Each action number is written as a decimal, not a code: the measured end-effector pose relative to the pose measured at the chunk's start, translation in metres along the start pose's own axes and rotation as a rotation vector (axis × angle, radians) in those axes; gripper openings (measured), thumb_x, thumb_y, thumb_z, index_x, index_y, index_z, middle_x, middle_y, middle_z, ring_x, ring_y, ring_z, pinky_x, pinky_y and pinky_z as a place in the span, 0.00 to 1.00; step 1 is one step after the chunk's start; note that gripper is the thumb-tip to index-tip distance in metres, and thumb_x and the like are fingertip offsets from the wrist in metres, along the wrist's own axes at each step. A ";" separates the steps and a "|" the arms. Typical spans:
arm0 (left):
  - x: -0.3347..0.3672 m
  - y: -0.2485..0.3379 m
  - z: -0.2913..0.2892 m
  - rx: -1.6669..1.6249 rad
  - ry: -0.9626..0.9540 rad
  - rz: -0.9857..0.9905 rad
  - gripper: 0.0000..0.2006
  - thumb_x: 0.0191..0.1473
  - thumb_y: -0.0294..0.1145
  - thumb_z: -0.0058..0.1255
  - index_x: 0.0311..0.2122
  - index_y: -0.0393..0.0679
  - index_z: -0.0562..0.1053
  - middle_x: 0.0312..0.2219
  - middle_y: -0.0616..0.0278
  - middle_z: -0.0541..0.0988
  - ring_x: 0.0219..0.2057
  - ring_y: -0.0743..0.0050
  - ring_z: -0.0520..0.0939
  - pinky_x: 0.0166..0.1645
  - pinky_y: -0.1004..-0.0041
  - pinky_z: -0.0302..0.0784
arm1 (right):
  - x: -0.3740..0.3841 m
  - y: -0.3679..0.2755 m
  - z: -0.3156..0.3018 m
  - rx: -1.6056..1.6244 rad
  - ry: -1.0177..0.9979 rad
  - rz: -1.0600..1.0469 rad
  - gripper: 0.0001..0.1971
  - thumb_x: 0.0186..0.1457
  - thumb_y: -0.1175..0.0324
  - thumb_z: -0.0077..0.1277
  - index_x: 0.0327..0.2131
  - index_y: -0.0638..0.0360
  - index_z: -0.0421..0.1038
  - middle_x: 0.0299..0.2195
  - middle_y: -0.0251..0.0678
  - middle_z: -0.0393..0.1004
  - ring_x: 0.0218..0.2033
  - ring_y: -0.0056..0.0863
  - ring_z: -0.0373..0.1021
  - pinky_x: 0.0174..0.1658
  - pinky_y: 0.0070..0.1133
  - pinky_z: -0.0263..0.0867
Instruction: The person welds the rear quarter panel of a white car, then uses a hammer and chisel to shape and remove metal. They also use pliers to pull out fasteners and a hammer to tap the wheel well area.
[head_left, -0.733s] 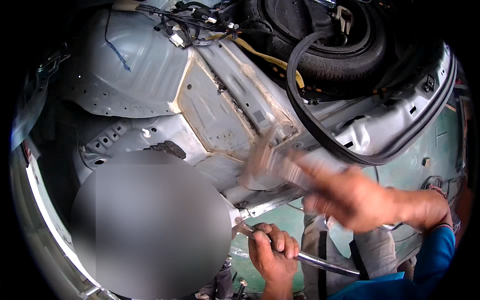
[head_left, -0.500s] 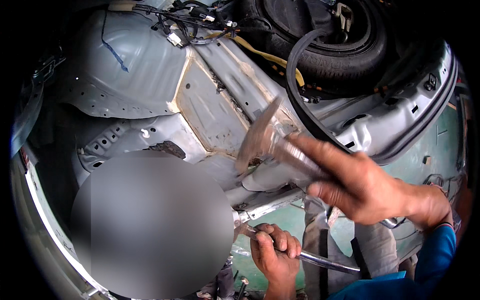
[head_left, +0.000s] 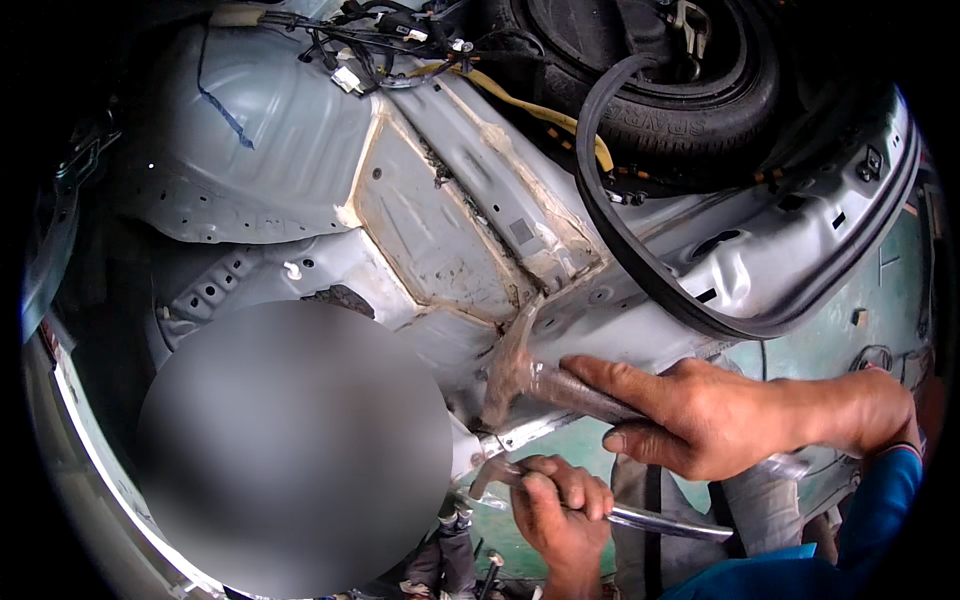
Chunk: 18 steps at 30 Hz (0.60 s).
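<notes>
A hammer (head_left: 512, 372) with a worn metal head is in my right hand (head_left: 705, 418), the fingers wrapped round its handle and the index finger stretched along it. The hammer head is over the edge of the grey car body panel (head_left: 440, 345); whether it touches the metal, I cannot tell. Below it, my left hand (head_left: 565, 508) grips a shiny metal bar (head_left: 672, 524) with a bent, flattened end. That end lies close under the panel's flange. A round blurred patch hides the lower left.
A spare tyre (head_left: 690, 125) lies in the well at the back. A black rubber seal (head_left: 640, 255) loops loosely over the rear sill. Wiring with connectors (head_left: 375, 50) bunches at the top, beside a yellow strap (head_left: 530, 105). Someone's trouser legs (head_left: 440, 560) show at the bottom.
The hammer has swung down and slightly left, to the panel edge, with my right hand lower. My left hand and the bar have shifted a little down and right.
</notes>
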<state>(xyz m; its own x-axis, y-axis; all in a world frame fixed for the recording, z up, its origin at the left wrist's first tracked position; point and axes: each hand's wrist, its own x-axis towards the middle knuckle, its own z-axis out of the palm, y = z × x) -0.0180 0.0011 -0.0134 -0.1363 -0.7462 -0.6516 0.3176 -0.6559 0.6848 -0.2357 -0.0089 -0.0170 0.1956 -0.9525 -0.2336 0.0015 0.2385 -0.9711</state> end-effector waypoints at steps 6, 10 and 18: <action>0.004 0.001 0.001 -0.002 0.020 0.054 0.15 0.65 0.47 0.47 0.42 0.47 0.64 0.20 0.68 0.63 0.14 0.78 0.64 0.20 0.74 0.66 | 0.013 -0.001 -0.019 0.077 0.279 -0.046 0.31 0.60 0.71 0.51 0.63 0.67 0.53 0.23 0.54 0.75 0.23 0.50 0.75 0.29 0.36 0.71; -0.001 -0.004 0.006 -0.019 0.082 0.052 0.15 0.65 0.47 0.47 0.42 0.47 0.64 0.20 0.68 0.63 0.14 0.79 0.63 0.20 0.74 0.66 | 0.005 0.000 0.006 0.012 -0.037 0.002 0.32 0.58 0.70 0.52 0.63 0.67 0.51 0.21 0.51 0.74 0.21 0.52 0.73 0.26 0.37 0.70; -0.001 -0.002 0.021 0.078 0.126 0.097 0.13 0.68 0.48 0.40 0.41 0.48 0.64 0.20 0.73 0.60 0.13 0.86 0.58 0.18 0.79 0.61 | 0.010 0.000 -0.023 -0.036 0.128 -0.093 0.32 0.60 0.71 0.51 0.64 0.69 0.49 0.27 0.51 0.76 0.21 0.44 0.75 0.27 0.33 0.73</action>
<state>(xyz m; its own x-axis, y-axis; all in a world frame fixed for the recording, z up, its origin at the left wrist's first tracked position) -0.0384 0.0012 -0.0073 0.0117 -0.7898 -0.6133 0.2488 -0.5917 0.7668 -0.2564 -0.0230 -0.0206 0.0694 -0.9871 -0.1446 -0.0220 0.1434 -0.9894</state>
